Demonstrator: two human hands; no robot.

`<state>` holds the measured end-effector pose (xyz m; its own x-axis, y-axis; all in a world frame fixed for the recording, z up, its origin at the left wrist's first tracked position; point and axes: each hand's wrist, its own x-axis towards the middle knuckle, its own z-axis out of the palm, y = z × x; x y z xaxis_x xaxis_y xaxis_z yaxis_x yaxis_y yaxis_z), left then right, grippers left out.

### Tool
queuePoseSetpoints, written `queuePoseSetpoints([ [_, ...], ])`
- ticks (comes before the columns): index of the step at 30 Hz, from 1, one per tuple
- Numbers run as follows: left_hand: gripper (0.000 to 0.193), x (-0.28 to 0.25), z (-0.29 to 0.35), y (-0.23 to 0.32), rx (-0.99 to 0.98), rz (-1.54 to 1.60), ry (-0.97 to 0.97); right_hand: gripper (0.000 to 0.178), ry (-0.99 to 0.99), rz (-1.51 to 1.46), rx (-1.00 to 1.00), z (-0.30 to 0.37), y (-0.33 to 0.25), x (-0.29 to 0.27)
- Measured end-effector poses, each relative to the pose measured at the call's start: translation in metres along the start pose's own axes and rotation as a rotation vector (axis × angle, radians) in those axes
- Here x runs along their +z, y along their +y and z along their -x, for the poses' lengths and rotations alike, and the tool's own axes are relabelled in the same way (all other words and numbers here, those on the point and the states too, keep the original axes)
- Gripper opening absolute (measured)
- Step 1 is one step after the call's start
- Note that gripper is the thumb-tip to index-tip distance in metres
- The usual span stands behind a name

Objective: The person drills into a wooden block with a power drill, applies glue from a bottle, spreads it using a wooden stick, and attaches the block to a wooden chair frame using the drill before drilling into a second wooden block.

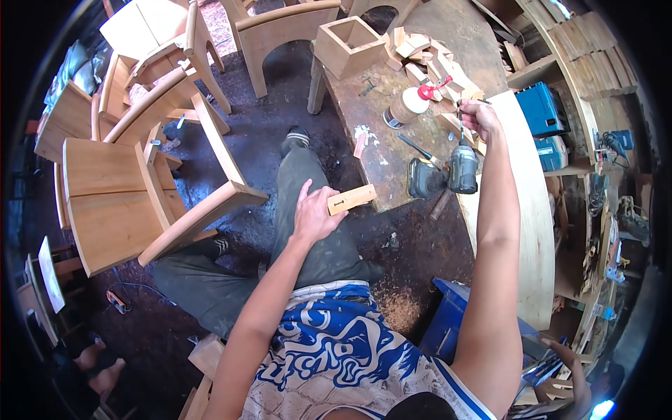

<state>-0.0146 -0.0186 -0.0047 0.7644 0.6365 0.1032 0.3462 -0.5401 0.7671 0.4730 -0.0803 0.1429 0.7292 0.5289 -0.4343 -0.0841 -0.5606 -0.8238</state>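
My left hand (316, 214) is closed round a short wooden block (352, 199), held over my leg beside the bench corner. A dark slot or screw shows in the block's face. Out over the bench, my right hand (480, 120) has its fingers pinched together at the tip of the thin bit of a cordless drill (463, 170). What sits between those fingertips is too small to make out. The drill lies on the bench, its battery toward the left. A white glue bottle (406, 108) with a red cap stands left of my right hand.
Wooden offcuts (427, 57) are heaped at the bench's far end, by an open wooden box (348, 46). A pale board (523, 210) lies along the right. Wooden chairs (115, 203) crowd the left. Blue tool cases (542, 110) sit on shelves; a blue-handled tool (416, 147) is near the drill.
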Motion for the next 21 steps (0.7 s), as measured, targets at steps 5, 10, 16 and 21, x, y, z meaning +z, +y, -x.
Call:
queuePoseSetpoints([
  [5, 0.043, 0.0, 0.0, 0.0, 0.0, -0.005, -0.001, 0.025, -0.06, -0.004, -0.01, 0.0, 0.002, -0.002],
  [10, 0.044, -0.001, 0.0, 0.0, -0.013, -0.008, -0.002, 0.026, -0.082, -0.029, -0.001, 0.0, 0.011, -0.004],
  [16, 0.043, 0.002, -0.001, 0.001, -0.003, -0.008, -0.001, 0.025, -0.171, -0.332, -0.079, -0.004, 0.039, -0.008],
  [21, 0.043, -0.002, 0.001, 0.0, -0.019, 0.003, -0.014, 0.034, -0.213, -0.386, -0.06, 0.015, 0.048, -0.007],
])
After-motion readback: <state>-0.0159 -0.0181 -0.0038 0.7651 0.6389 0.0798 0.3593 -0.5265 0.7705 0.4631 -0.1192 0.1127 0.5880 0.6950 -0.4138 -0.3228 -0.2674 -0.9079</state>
